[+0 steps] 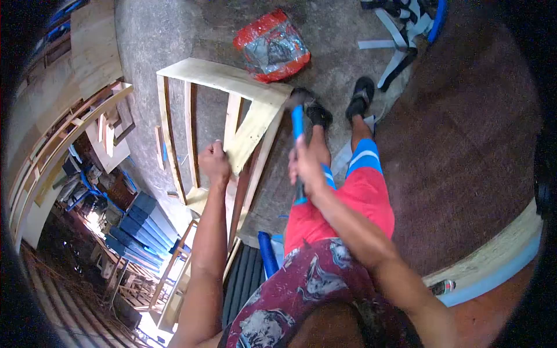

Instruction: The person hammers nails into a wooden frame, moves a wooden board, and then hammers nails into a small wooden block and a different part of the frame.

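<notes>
A wooden frame of pale boards and slats stands on the concrete floor in front of me. My left hand is closed at the frame's near board; what its fingers hold, if anything, is too small to tell. Wrapped around the blue and black handle of a hammer is my right hand, slightly blurred. The hammer's dark head is up beside the frame's right corner, blurred too. Small dark marks dot the near board.
Beyond the frame lies a red and clear plastic package. Black and white strips are at the top right. A brown sheet covers the right side. Plywood and wooden frames stand at the left, near a blue roll.
</notes>
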`<action>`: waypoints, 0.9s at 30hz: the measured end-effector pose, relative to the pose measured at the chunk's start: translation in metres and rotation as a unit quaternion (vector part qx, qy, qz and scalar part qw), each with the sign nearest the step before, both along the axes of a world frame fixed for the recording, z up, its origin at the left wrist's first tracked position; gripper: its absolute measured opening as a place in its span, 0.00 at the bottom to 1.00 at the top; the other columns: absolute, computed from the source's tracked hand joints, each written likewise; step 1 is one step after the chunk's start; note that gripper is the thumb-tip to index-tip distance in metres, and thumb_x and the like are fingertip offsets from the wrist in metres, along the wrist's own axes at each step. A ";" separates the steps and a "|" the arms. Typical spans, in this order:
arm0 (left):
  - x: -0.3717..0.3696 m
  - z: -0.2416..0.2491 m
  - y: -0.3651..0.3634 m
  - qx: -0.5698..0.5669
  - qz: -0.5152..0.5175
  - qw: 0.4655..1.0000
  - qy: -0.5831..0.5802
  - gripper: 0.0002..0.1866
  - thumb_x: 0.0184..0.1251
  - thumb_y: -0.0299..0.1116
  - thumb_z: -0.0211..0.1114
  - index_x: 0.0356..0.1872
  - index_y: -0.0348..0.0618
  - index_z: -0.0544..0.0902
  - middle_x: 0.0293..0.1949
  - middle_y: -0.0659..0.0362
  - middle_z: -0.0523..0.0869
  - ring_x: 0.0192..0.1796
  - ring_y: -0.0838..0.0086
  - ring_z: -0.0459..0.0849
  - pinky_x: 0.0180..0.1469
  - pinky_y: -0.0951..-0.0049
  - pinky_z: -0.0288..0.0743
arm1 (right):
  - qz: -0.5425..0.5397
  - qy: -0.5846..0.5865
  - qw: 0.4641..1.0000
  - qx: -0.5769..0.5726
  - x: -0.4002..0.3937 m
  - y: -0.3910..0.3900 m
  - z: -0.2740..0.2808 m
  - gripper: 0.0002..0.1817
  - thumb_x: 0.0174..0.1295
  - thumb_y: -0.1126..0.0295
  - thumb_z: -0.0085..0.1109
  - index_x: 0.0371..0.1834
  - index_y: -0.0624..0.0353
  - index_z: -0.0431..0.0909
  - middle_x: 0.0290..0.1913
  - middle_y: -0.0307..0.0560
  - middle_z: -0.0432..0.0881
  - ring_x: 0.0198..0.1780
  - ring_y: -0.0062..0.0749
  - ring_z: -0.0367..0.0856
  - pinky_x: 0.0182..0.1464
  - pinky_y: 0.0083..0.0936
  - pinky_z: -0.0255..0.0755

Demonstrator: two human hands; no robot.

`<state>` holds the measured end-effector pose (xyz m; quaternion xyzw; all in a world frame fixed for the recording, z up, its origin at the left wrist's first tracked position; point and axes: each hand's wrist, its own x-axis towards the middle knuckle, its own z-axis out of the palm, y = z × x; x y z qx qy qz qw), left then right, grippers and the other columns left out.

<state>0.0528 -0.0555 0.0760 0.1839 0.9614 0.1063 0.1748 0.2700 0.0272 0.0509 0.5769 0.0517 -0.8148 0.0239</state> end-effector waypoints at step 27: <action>-0.001 -0.010 -0.006 0.027 0.029 0.998 0.042 0.23 0.62 0.38 0.54 0.11 0.34 0.67 0.10 0.58 0.63 0.16 0.75 0.59 0.22 0.63 0.53 | 0.105 0.066 0.992 -0.002 0.002 -0.018 0.003 0.30 0.67 0.41 0.39 0.21 0.57 0.67 0.13 0.41 0.68 0.13 0.30 0.70 0.16 0.28 0.69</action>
